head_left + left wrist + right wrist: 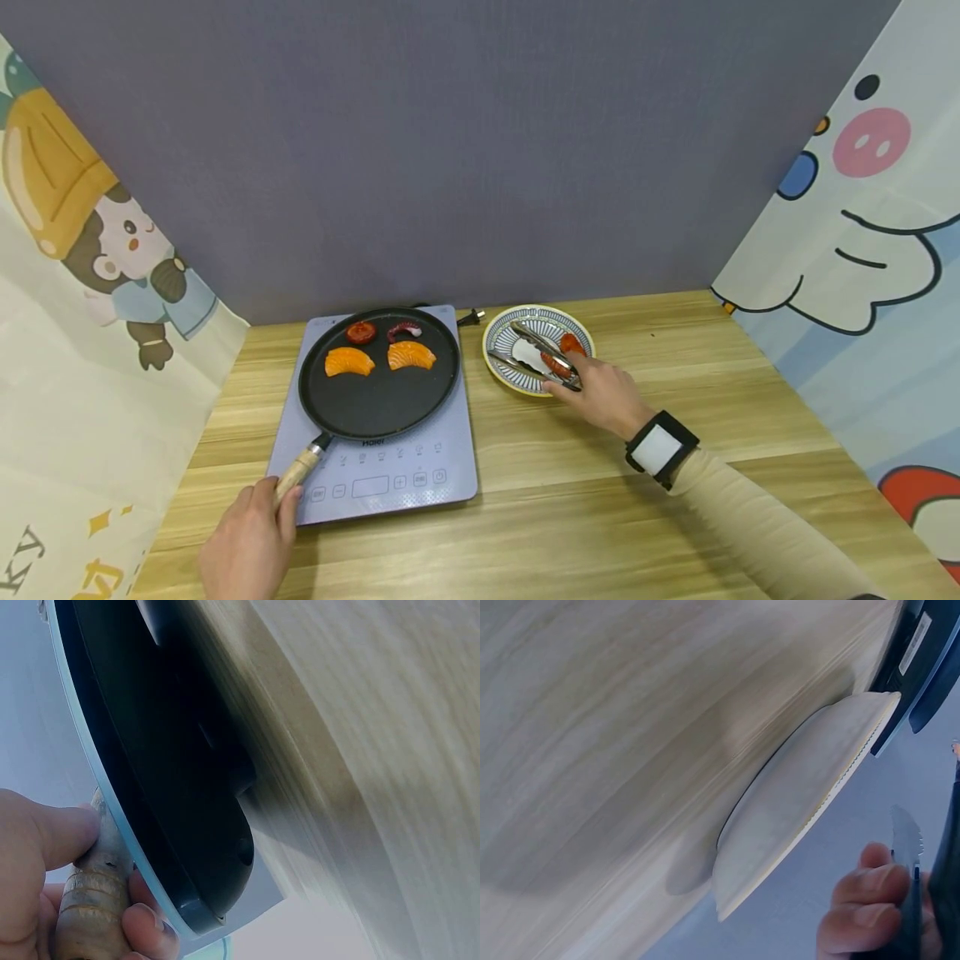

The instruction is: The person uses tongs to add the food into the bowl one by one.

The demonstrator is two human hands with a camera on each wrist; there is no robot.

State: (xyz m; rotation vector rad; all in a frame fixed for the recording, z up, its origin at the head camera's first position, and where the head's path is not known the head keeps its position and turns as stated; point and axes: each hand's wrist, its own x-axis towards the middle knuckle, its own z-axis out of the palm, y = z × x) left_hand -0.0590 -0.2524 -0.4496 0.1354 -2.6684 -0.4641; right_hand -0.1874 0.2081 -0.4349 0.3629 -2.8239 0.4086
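My left hand grips the wooden handle of a round black frying pan. In the pan lie two orange salmon-like slices, a red tomato slice and a curled dark-red tentacle piece. My right hand holds metal tongs over a patterned plate, their two arms spread apart. On the plate are a white piece, a scored sausage and a red piece, partly hidden by tongs and fingers. The right wrist view shows a serrated tong tip above the plate.
The pan stands on a light purple induction cooker with a touch panel. A black plug lies between cooker and plate. A grey panel rises behind the wooden table, with printed cartoon curtains at both sides.
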